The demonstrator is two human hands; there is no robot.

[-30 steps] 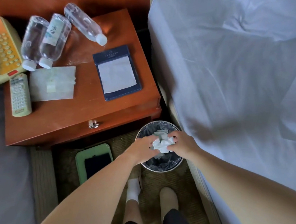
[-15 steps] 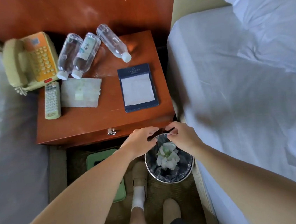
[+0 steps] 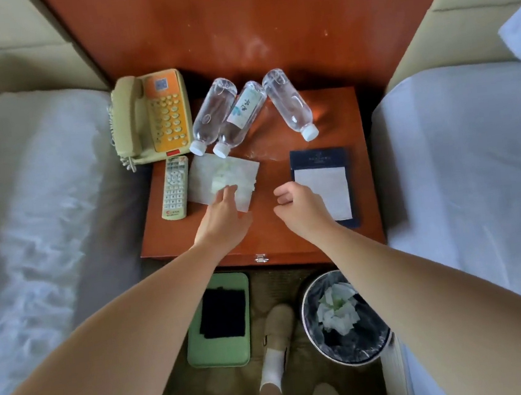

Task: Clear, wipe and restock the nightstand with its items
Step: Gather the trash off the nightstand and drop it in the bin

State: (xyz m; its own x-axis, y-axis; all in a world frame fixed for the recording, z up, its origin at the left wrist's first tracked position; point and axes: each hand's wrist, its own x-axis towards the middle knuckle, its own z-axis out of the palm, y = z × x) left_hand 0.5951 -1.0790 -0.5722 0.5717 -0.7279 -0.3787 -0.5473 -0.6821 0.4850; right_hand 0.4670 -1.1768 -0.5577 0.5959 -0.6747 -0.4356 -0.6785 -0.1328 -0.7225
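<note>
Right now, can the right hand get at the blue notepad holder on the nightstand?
Probably yes. The right hand hovers empty at the left edge of the notepad holder. Nothing lies on the holder, and nothing stands between it and the hand.

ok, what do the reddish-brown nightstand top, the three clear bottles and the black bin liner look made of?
Reddish-brown nightstand top: probably lacquered wood or veneer, glossy with glare. Three clear bottles: transparent plastic, white caps; wood shows through. Black bin liner: thin plastic film, shiny creases.
</note>
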